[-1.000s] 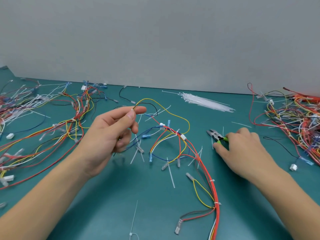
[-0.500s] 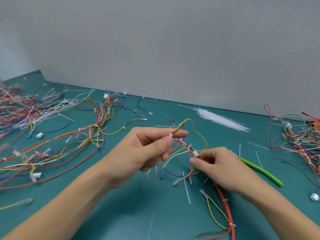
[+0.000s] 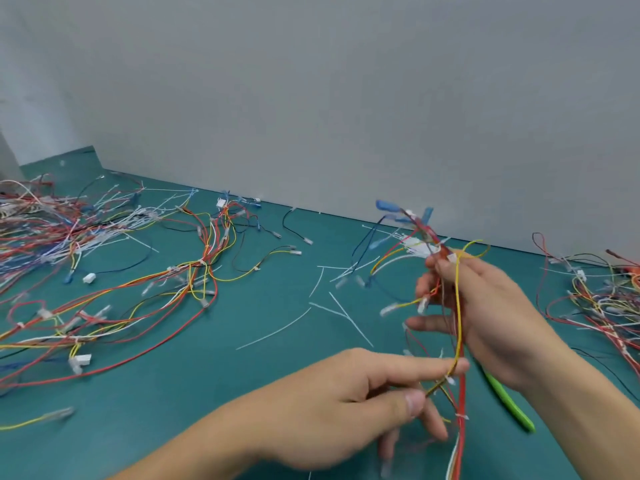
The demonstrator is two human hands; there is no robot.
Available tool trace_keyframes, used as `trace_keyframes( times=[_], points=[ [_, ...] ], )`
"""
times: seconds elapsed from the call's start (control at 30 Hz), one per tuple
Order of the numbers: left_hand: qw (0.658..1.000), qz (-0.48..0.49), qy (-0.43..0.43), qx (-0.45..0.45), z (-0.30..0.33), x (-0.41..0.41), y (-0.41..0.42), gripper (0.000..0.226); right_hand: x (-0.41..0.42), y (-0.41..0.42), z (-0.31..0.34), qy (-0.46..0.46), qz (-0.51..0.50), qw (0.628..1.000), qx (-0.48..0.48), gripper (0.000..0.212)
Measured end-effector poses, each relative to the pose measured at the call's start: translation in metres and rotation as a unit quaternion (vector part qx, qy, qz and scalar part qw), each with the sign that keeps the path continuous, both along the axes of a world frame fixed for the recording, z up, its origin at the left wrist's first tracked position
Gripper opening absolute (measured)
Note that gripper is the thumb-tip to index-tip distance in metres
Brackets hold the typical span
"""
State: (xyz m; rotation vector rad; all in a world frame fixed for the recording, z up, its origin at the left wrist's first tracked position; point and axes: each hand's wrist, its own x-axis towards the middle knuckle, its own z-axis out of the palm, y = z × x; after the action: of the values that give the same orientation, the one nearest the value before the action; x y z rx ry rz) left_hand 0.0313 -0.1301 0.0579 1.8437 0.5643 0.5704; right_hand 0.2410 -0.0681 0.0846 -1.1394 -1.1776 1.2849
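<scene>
The wire harness [image 3: 460, 438] is lifted off the teal table [image 3: 214, 393] at the right of centre and hangs roughly upright between both hands. The right hand [image 3: 491, 313] has its fingers curled round the bundle near the top. Blue-sleeved terminals [image 3: 384, 204] and short yellow, white and red branches fan out above and to the left of that grip, and a yellow loop rises just over the knuckles.

Below it, the left hand [image 3: 339, 410] pinches a yellow-and-dark strand of the same harness between thumb tip and forefinger. The other fingers are loosely spread underneath and blurred. From that pinch the red main run drops straight down past the near edge of the view, bound by small white ties.

Motion blur smears the white connectors and clear terminal sleeves on the harness, so I cannot tell whether they carry any print or label.

A green tool handle [image 3: 509, 407] lies on the table just beneath the right wrist, its head hidden. Loose white cable ties [image 3: 277, 330] lie scattered left of the hands. A large tangle of wires [image 3: 104, 271] spreads over the far left of the table, and another wire pile [image 3: 595, 299] sits at the right edge. A plain grey wall [image 3: 311, 98] closes the far side.
</scene>
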Motion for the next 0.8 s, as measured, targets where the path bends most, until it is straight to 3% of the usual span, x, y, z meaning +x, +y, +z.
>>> trace_keyframes(
  times=[0.2, 0.5, 0.6, 0.67, 0.8],
  points=[
    [0.984, 0.135, -0.09, -0.072, -0.005, 0.005, 0.004, 0.038, 0.001, 0.01, 0.035, 0.09, 0.012, 0.995, 0.051, 0.02],
    [0.943, 0.243, -0.182, -0.139, -0.005, 0.002, 0.015, 0.022, -0.035, -0.006, 0.041, 0.157, 0.147, 0.977, 0.0, 0.016],
    [0.928, 0.271, -0.197, -0.164, -0.009, 0.001, 0.018, 0.022, -0.047, -0.008, 0.044, 0.178, 0.117, 0.977, -0.022, 0.016],
    [0.926, 0.288, -0.195, -0.146, -0.009, 0.001, 0.019, 0.026, -0.051, -0.007, 0.05, 0.202, 0.09, 0.973, -0.072, 0.016],
    [0.909, 0.377, -0.176, 0.002, -0.013, 0.004, 0.02, 0.031, -0.053, -0.009, 0.078, 0.312, 0.136, 0.923, -0.178, 0.022]
  ],
)
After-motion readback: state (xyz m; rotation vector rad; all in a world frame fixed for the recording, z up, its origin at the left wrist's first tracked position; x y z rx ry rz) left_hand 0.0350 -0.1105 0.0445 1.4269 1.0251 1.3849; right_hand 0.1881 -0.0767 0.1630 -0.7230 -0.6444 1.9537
